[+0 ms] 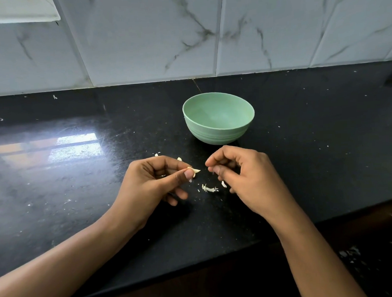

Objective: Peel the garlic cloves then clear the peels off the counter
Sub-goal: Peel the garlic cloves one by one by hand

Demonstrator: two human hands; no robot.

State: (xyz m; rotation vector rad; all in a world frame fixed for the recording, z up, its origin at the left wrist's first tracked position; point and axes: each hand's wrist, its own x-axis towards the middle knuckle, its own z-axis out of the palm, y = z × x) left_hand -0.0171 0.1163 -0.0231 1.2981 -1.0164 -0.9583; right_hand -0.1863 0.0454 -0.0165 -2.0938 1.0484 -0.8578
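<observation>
My left hand [156, 179] pinches a small pale garlic clove [195, 170] between thumb and forefinger, just above the black counter [80, 198]. My right hand [243, 175] hovers a short way to its right with fingers curled; nothing clearly shows between its fingertips. Thin white peels [209, 189] lie on the counter between the hands, and another scrap [224, 184] sits under the right fingers. A peel bit [179, 159] lies behind the left hand. An empty green bowl [218, 118] stands just beyond both hands.
A marble-tiled wall [185, 36] backs the counter. The counter's front edge [284, 236] runs diagonally under my right forearm. Tiny white flecks are scattered over the dark surface, and a few scraps [350, 252] lie on the floor below.
</observation>
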